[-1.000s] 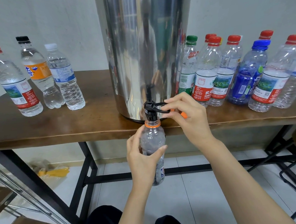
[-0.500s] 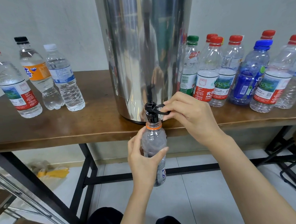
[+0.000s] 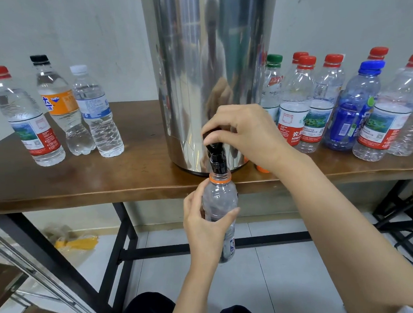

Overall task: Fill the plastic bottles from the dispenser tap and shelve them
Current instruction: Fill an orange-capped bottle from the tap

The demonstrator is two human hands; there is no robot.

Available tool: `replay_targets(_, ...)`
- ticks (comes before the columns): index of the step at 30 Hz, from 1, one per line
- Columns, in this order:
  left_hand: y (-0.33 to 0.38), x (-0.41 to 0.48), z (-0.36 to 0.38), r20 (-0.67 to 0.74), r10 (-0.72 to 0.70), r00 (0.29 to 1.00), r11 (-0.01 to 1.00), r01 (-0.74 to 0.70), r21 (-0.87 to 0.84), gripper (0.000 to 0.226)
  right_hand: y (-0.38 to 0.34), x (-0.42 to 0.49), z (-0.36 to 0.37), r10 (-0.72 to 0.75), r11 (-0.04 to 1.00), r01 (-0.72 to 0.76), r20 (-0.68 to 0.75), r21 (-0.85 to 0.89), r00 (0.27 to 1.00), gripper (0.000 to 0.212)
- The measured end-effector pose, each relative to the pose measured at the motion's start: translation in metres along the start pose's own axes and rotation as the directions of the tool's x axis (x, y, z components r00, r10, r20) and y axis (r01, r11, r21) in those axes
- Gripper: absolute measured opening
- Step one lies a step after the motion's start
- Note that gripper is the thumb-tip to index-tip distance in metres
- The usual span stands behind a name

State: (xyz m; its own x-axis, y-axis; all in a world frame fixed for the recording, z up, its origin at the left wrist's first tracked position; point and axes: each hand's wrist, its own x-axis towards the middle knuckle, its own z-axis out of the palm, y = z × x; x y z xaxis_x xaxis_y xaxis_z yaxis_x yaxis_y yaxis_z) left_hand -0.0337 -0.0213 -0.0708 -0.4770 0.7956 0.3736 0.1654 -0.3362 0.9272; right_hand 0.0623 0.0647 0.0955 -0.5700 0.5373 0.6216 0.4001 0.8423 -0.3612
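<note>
Far left, at nine to ten o'clock on the wooden table (image 3: 80,184): three capped bottles of water in a close row, namely the red-capped bottle (image 3: 31,124), the Fanta bottle (image 3: 61,105) with a black cap, and the white-capped bottle (image 3: 95,115). Below, at eight o'clock on the floor, a crumpled yellow bag (image 3: 74,242), too blurred to read.

Centre, at twelve o'clock: the steel dispenser (image 3: 208,58), cut off by the top edge. At its foot, over the table's front edge, the black tap (image 3: 216,160). Straight below the spout, at six o'clock of it, the open bottle (image 3: 218,199) with an orange neck ring, upright, mouth right at the spout; touching or just around it, impossible to say. Grasped about the shoulder by the left hand (image 3: 205,229), thumb on the three o'clock side, fingers wrapped round the nine o'clock side. Lower half of the bottle mostly hidden behind that hand; water level and any flow not readable.

At one o'clock of the tap, the right hand (image 3: 245,134), fingertips pinching the tap's lever from above and covering most of it.

Under the right wrist, at four o'clock of the tap, an orange cap (image 3: 261,168) on the table, half hidden.

Further right, at two to three o'clock: a crowd of capped bottles (image 3: 295,116), apparently empty, mostly red-capped, with one green cap and one blue bottle (image 3: 354,111); outermost ones cut off by the right edge.
</note>
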Motion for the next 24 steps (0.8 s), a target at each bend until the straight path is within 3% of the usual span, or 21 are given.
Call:
replay_targets(3, -0.001, 0.0, 0.0, -0.003, -0.011, 1.0, 1.0, 0.011, -0.016, 0.081, 0.012, -0.016, -0.009, 0.081, 0.996, -0.078, -0.096, 0.042, 0.992, 0.027)
replay_targets(7, -0.001, 0.0, 0.0, 0.005, -0.019, 1.0, 1.0, 0.019, -0.017, 0.081, 0.044, -0.041, -0.024, 0.255, 0.966, -0.26, -0.221, 0.009, 0.941, 0.024)
replay_targets(12, 0.0, -0.002, -0.001, 0.002, -0.015, 1.0, 1.0, 0.015, -0.001, 0.081, 0.085, -0.065, -0.012, 0.539, 0.796, -0.548, -0.109, -0.257, 0.835, 0.038)
replay_targets(19, 0.002, -0.009, -0.008, 0.034, -0.04, 0.999, 0.999, 0.039, 0.025, 0.08, 0.092, -0.065, 0.02, 0.676, 0.647, -0.517, 0.107, -0.561, 0.729, 0.051)
replay_targets(24, 0.002, -0.012, -0.015, 0.052, -0.063, 0.997, 0.997, 0.06, 0.053, 0.078, 0.098, -0.067, 0.023, 0.661, 0.685, -0.525, 0.127, -0.505, 0.74, 0.04)
